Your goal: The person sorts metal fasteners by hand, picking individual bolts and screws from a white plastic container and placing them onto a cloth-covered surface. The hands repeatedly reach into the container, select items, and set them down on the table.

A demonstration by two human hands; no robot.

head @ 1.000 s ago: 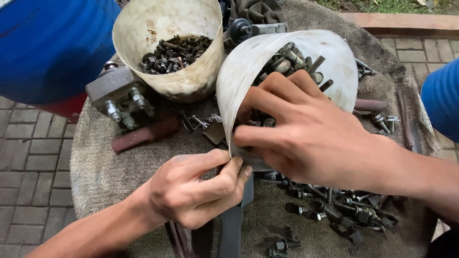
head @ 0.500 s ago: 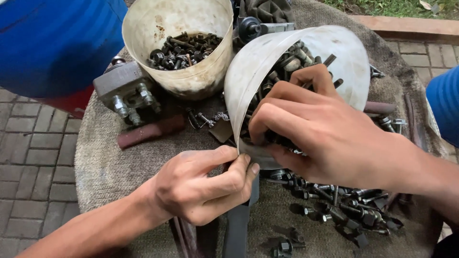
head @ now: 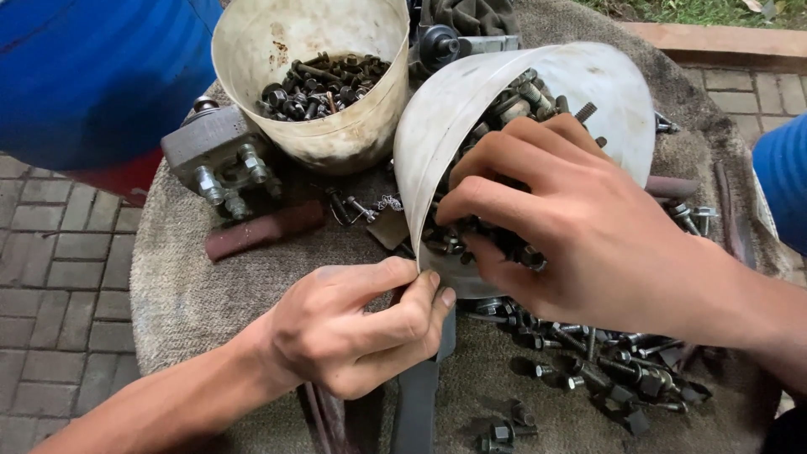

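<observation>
A white plastic container [head: 454, 101], tipped toward me, is packed with dark bolts and nuts. My left hand [head: 357, 324] pinches its lower rim between thumb and fingers. My right hand [head: 572, 223] reaches into its mouth, fingers curled among the bolts [head: 513, 97] inside; whether it grips any I cannot tell. Loose bolts [head: 588, 361] lie spilled on the cloth just below the container.
A second white container [head: 336, 143] holding bolts stands upright behind. A grey metal block with studs [head: 218, 160] and a rusty flat bar [head: 265, 229] lie at left on the cloth-covered round surface [head: 185, 294]. A blue drum [head: 92, 76] stands at far left; brick paving surrounds.
The view has drifted slightly. My right hand has dug a little deeper among the bolts; my left hand keeps its pinch on the rim.
</observation>
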